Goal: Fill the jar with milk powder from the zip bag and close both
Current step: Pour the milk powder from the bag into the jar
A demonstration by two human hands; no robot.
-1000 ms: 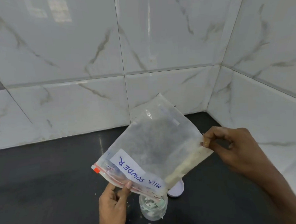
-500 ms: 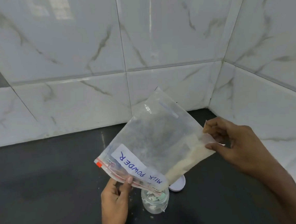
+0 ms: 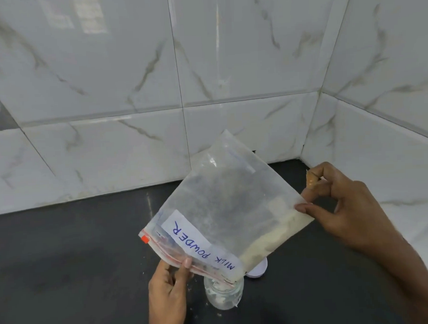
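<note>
Pinched between my left hand point(image 3: 168, 285) at its zip edge and my right hand point(image 3: 339, 204) at a bottom corner, the zip bag point(image 3: 223, 211) slants mouth-down over the open jar point(image 3: 223, 295) on the dark counter point(image 3: 65, 268); a white lid point(image 3: 258, 269) lies just behind.

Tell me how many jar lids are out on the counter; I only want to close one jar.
1: a white lid lies on the dark counter just behind the open jar, partly hidden by the zip bag.
</note>
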